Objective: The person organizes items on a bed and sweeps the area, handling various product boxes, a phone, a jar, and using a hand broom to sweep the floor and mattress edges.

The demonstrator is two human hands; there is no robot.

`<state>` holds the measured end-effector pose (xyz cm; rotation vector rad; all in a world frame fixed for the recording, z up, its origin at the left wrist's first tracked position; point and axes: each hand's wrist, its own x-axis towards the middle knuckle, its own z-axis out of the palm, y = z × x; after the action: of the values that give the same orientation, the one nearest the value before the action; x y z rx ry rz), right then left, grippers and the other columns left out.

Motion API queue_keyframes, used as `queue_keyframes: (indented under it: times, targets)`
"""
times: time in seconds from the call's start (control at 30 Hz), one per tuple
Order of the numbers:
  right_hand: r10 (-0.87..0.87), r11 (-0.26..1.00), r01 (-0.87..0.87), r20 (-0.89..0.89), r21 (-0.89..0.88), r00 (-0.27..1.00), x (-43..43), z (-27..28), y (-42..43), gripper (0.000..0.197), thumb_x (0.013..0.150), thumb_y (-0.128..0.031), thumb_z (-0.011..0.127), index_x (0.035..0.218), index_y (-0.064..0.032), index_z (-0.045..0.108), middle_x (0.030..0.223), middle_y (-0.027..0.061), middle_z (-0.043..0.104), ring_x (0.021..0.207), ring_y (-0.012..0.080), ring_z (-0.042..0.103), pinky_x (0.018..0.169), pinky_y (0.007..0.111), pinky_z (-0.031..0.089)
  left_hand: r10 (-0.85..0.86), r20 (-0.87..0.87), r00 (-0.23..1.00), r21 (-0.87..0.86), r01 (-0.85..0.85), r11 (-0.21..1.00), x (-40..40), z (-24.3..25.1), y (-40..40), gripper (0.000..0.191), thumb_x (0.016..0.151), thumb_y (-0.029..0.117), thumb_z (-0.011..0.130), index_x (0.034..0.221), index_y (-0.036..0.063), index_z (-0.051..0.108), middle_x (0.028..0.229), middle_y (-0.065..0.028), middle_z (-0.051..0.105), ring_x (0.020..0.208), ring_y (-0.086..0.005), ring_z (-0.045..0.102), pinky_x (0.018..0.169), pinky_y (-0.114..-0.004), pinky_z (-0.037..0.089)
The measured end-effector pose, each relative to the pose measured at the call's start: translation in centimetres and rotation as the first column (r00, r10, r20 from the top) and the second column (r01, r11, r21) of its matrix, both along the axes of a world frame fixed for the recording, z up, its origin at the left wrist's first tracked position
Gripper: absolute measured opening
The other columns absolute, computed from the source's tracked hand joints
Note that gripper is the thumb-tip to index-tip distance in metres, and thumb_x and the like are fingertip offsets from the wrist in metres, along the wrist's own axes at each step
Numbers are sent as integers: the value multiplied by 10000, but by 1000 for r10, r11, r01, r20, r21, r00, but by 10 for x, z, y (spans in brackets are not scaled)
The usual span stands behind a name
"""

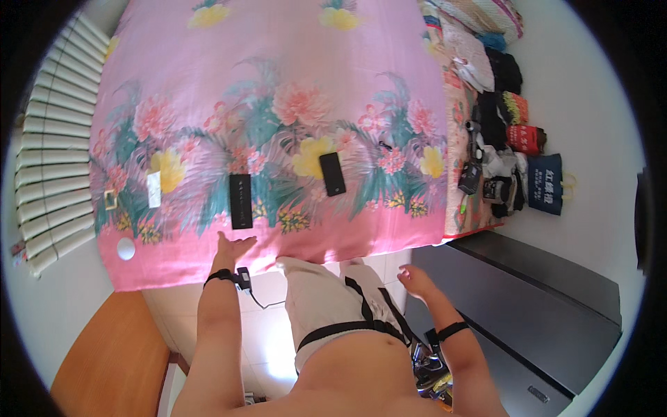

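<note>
My left hand (234, 247) is held palm up over the front edge of the floral bedspread (344, 229), with fingers apart and nothing in it. Just beyond its fingertips lies a flat black box (241, 203) bearing writing. To the right a black smartphone (332, 174) rests slightly tilted on the cloth. A white packet or folded paper (154, 189), a small gold-edged item (111, 199) and a white round disc (126, 249) are spread out to the left. Low beside the bed hangs my right hand (415, 281), loosely curled, with nothing visible in it.
Along the bed's right side are heaped clothes (495, 120), a dark blue bag (545, 184) and a black box (470, 177). A dark grey cabinet (526, 307) borders my right arm. White radiator fins (60, 151) line the left wall. An orange-brown wooden panel (104, 354) stands lower left.
</note>
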<state>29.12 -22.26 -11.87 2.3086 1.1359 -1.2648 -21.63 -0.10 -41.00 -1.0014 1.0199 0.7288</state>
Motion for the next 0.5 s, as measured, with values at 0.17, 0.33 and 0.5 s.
queue_keyframes:
  times: [0.17,0.33,0.5]
  targets:
    - [15,996,-7,89,-84,996,12,23,-22,428,903,-303,623,1217,-13,610,1092,205,681,986,335,666,870,406,521,117,48,992,-12,-116,993,15,-31,29,961,891,705,472,1416,-68,249,1419,-304,331,1320,-457,334,1124,-590,295]
    - [-24,999,28,83,-38,996,13,36,-30,428,889,-300,626,1207,-13,611,1049,195,686,966,340,665,853,409,521,152,40,988,228,-157,961,26,-37,18,337,902,400,601,1001,79,634,981,-114,654,984,-306,596,875,-484,519]
    - [62,997,-64,32,49,998,-7,19,0,418,882,-306,626,1184,-17,621,998,192,692,935,348,665,829,416,525,95,27,995,71,-96,993,12,-17,21,434,784,453,785,995,109,625,924,-76,673,886,-246,618,814,-443,520]
